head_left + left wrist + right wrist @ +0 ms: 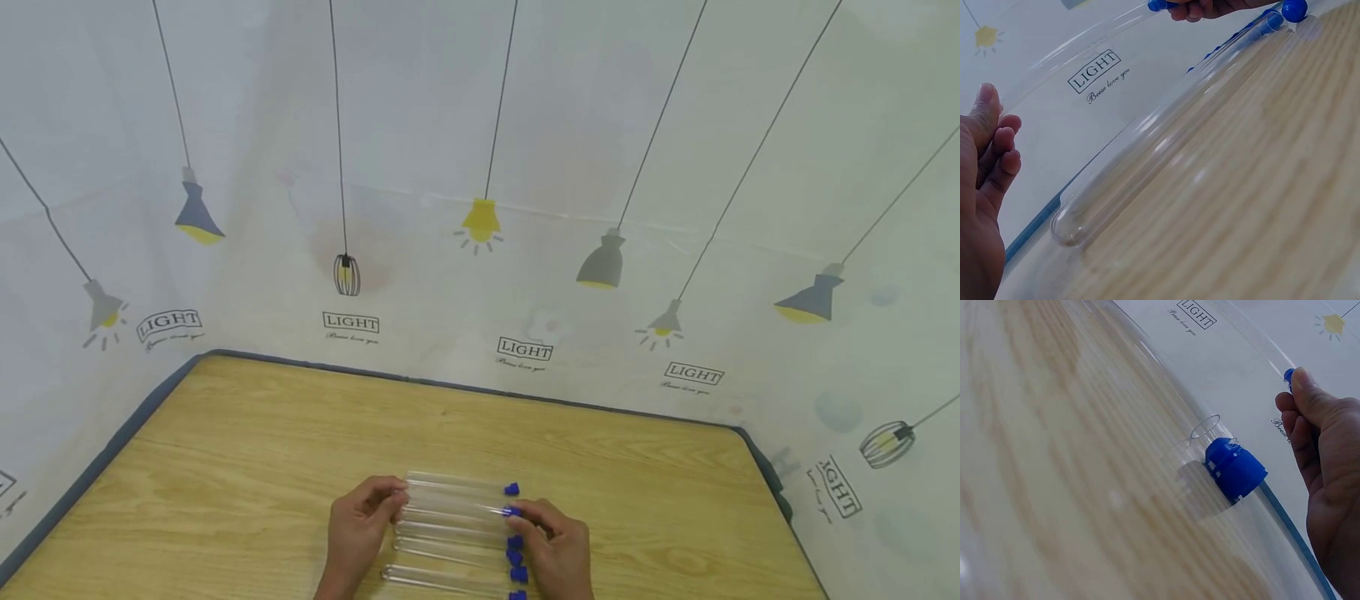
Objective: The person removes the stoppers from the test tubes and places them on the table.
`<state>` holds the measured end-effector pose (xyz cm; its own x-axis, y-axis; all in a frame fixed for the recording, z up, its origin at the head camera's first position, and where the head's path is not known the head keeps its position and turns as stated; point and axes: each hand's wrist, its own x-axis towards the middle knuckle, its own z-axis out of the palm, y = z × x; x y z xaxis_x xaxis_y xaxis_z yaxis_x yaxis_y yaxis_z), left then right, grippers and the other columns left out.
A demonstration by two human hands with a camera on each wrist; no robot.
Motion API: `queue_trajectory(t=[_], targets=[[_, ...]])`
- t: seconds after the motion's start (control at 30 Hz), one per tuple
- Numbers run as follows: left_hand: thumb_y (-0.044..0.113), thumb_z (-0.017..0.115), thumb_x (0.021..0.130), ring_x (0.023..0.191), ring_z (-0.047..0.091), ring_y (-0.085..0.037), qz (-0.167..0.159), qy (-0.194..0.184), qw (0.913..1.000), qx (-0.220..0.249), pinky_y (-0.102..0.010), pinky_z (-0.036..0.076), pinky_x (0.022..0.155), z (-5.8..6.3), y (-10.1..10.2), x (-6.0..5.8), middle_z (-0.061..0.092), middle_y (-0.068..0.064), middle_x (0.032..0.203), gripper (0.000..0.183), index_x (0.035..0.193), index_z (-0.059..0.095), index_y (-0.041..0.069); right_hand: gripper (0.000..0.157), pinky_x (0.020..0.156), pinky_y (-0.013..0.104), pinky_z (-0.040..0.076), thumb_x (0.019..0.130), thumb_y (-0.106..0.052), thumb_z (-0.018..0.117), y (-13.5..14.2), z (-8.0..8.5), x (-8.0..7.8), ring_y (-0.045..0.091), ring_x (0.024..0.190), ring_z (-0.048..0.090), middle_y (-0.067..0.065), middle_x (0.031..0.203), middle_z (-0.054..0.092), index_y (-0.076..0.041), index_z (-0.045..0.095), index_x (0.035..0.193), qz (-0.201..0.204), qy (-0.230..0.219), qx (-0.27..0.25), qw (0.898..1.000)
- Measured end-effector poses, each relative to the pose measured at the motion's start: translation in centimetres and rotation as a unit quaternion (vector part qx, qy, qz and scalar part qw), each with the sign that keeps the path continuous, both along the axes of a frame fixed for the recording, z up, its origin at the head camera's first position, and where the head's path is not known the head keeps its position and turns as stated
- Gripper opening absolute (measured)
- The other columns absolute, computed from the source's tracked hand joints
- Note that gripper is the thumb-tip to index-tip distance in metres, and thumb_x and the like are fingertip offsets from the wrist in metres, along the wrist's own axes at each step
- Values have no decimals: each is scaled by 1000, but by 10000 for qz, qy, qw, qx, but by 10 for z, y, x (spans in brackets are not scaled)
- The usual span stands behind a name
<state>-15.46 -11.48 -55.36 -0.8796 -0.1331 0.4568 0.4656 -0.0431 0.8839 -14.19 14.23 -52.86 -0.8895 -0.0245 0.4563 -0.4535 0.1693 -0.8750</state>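
Observation:
My left hand [358, 525] pinches the left end of a clear test tube [1072, 53], raised over the table. At the tube's other end, the thumb and fingers of my right hand [558, 546] pinch a blue cap [1289, 376]. How far that cap goes into the tube cannot be made out. Several more clear test tubes [442, 573] lie side by side below the hands, with blue caps [519, 575] at their right ends. One cap [1235, 469] lies by the open mouth of a tube in the right wrist view.
The wood-grain table [300, 433] has a dark blue edge [405, 380]. Behind it hangs a pale sheet [435, 292] printed with lamps and the word LIGHT.

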Motion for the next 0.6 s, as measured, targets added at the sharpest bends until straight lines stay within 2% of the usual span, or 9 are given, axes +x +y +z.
queue_trajectory(t=[0.1, 0.23, 0.43, 0.6], targets=[[-14, 67, 80, 54, 55, -24, 45, 30, 10000, 20, -24, 50, 49, 1, 1, 0, 61, -22, 71, 14, 91, 65, -5, 17, 66, 23, 55, 77, 11, 73, 3, -10, -4, 15, 74, 68, 9, 81, 70, 4, 71, 92, 41, 174, -75, 9998], [-12, 69, 80, 54, 55, -23, 91, 113, 9999, -30, -24, 49, 49, 2, 3, 0, 63, -17, 70, 14, 90, 66, -3, 17, 67, 23, 55, 76, 9, 74, 6, -21, -7, 17, 74, 68, 9, 82, 70, 1, 72, 92, -21, 161, -144, 9998], [-19, 66, 77, 53, 55, -23, 95, 306, 9995, -70, -24, 49, 48, 2, 3, 0, 61, -21, 69, 18, 89, 65, -6, 17, 68, 23, 55, 76, 9, 74, 6, -23, -8, 17, 74, 68, 8, 82, 70, 2, 72, 91, -85, 0, -111, 9999], [-23, 66, 75, 52, 55, -23, 156, 313, 9994, -73, -24, 49, 47, 14, 6, 4, 60, -24, 68, 18, 87, 64, -10, 18, 68, 23, 55, 75, 12, 73, 7, -23, -8, 20, 74, 68, 11, 82, 70, 5, 70, 92, -20, 132, -113, 9998]])
